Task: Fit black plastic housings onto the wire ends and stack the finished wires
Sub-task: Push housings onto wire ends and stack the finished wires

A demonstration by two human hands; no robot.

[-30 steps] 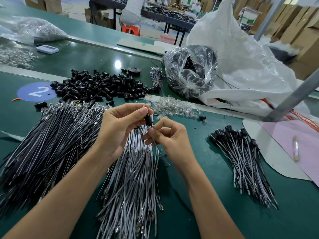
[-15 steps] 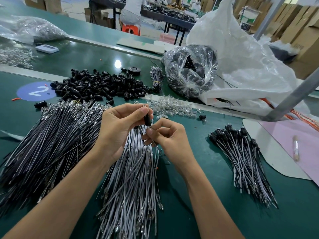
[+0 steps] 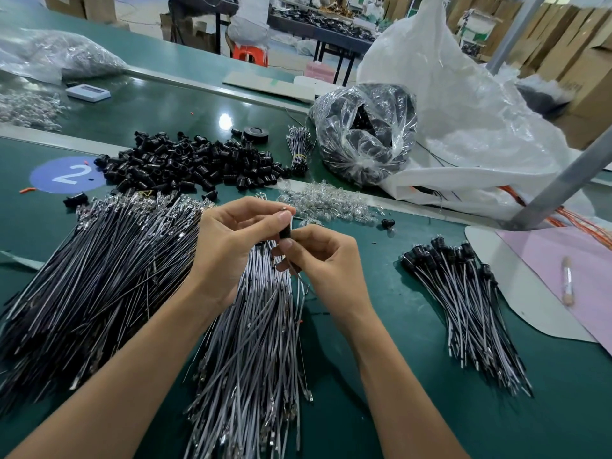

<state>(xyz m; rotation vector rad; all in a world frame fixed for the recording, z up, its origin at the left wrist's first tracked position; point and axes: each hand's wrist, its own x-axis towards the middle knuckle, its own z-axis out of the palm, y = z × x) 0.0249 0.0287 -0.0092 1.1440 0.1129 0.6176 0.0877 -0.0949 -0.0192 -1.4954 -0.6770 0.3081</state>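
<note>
Black housing (image 3: 285, 230) sits pinched in the left hand's (image 3: 228, 250) fingertips; the right hand (image 3: 326, 263), touching it, pinches the wire (image 3: 300, 277) just below. Grey wires (image 3: 251, 342) lie beneath, finished wires (image 3: 463, 303) to the right, loose housings (image 3: 192, 167) behind.

A green workbench (image 3: 563, 425), cardboard boxes (image 3: 569, 51) stacked behind, an orange stool (image 3: 250, 54) by a far table (image 3: 334, 36).

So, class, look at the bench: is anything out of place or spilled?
A stray housing lies beside the clear bulbs, and another housing near the blue sticker, both apart from the housing pile.
</note>
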